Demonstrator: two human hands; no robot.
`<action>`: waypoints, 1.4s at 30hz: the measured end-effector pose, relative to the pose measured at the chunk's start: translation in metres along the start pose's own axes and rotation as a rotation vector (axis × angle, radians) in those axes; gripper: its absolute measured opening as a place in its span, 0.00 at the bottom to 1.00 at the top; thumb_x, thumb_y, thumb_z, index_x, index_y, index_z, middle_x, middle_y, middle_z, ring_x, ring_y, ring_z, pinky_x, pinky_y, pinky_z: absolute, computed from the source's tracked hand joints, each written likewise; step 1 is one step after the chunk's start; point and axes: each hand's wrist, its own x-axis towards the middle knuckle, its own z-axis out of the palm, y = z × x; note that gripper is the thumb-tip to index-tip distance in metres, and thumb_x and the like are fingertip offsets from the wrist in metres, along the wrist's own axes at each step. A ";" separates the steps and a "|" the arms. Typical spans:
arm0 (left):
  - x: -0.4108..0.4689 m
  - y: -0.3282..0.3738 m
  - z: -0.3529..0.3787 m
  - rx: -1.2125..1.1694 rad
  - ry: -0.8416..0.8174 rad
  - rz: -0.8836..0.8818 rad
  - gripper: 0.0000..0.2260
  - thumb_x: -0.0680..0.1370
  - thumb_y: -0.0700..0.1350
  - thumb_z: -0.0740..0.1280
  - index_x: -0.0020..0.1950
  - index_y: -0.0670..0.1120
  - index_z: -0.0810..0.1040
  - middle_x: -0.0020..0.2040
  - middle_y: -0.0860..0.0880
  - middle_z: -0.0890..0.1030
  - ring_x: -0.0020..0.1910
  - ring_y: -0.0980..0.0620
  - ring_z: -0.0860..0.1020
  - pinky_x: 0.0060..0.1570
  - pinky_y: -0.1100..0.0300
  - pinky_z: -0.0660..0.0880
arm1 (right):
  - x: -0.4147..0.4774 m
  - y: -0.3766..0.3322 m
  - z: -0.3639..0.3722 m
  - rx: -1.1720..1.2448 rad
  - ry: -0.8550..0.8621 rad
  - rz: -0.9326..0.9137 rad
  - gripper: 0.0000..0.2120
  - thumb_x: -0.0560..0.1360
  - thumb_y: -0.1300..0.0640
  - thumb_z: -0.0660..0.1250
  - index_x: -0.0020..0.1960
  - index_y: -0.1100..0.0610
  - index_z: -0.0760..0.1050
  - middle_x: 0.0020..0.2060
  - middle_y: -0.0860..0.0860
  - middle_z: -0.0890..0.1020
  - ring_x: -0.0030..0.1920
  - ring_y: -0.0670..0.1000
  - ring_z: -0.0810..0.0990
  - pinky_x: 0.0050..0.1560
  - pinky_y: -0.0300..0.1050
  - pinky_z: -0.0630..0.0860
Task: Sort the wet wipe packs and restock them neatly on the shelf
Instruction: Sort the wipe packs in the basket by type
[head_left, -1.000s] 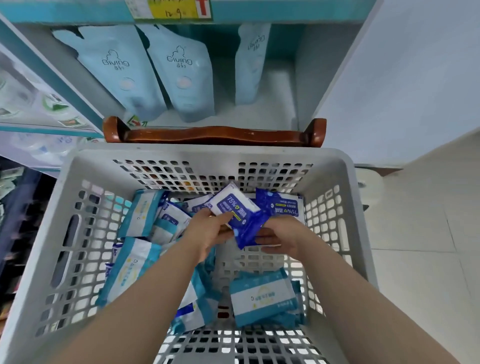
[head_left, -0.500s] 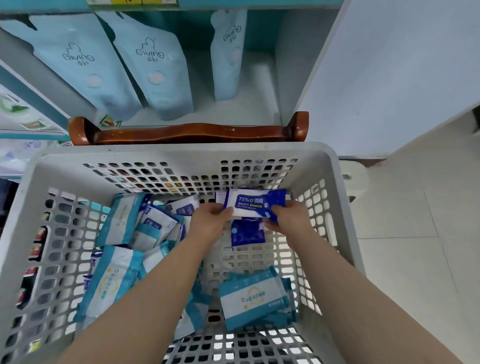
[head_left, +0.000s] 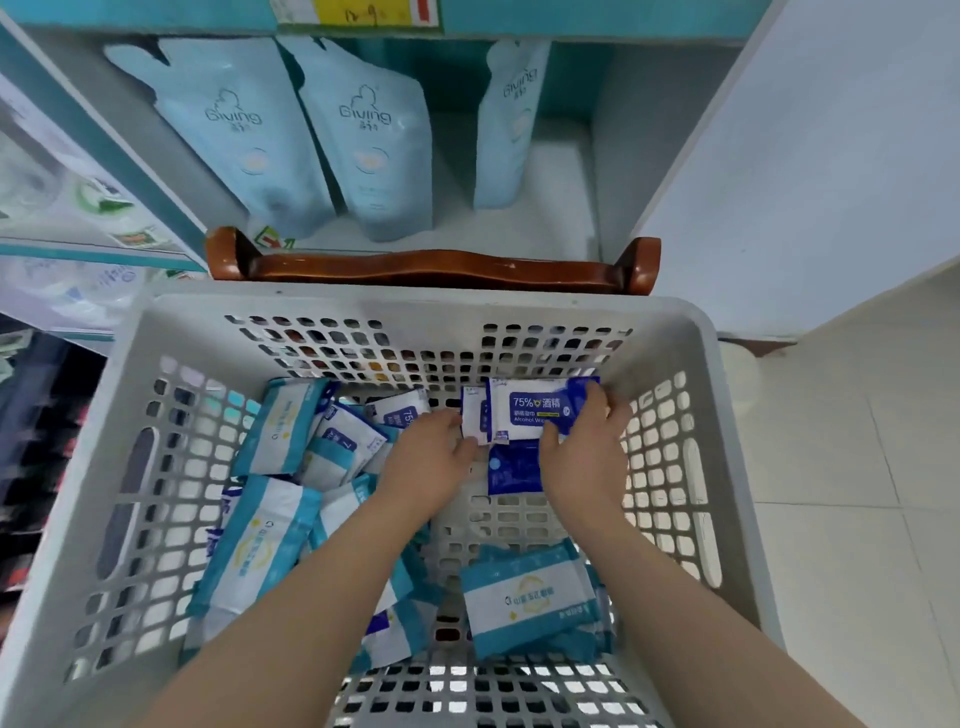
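A blue-and-white alcohol wipe pack (head_left: 535, 410) stood on edge at the basket's one o'clock, label facing up. A dark blue pack (head_left: 514, 467) lay flat just below it. Teal-and-white packs (head_left: 260, 540) were heaped at nine o'clock; another (head_left: 524, 597) lay at five o'clock.

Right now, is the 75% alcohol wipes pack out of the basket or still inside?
Inside. The alcohol wipes pack sits below the basket rim near the far wall, held by the right hand and left hand.

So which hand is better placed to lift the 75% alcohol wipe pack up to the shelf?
Probably the right hand: its fingers wrap the right end of the 75% alcohol wipe pack. The left hand only touches the smaller pack's lower edge beside it.
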 end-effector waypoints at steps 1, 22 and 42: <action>-0.006 -0.006 -0.009 0.057 0.042 0.025 0.14 0.80 0.47 0.62 0.64 0.45 0.75 0.62 0.46 0.77 0.58 0.49 0.76 0.54 0.59 0.72 | -0.004 -0.006 0.001 -0.035 -0.031 -0.072 0.24 0.78 0.56 0.64 0.72 0.56 0.62 0.70 0.55 0.62 0.50 0.58 0.79 0.44 0.45 0.73; 0.005 -0.134 -0.111 0.436 0.169 -0.103 0.04 0.78 0.36 0.60 0.45 0.38 0.73 0.46 0.37 0.78 0.47 0.38 0.77 0.39 0.51 0.70 | -0.042 -0.113 0.128 0.203 -0.765 -0.158 0.15 0.77 0.62 0.65 0.63 0.62 0.73 0.54 0.58 0.79 0.55 0.54 0.78 0.53 0.46 0.74; -0.098 -0.120 -0.109 0.533 -0.250 -0.186 0.06 0.73 0.43 0.68 0.47 0.45 0.72 0.60 0.46 0.69 0.49 0.49 0.74 0.45 0.59 0.73 | -0.043 -0.080 0.065 0.438 -0.599 0.048 0.06 0.77 0.58 0.61 0.43 0.59 0.68 0.38 0.55 0.73 0.39 0.53 0.71 0.41 0.50 0.71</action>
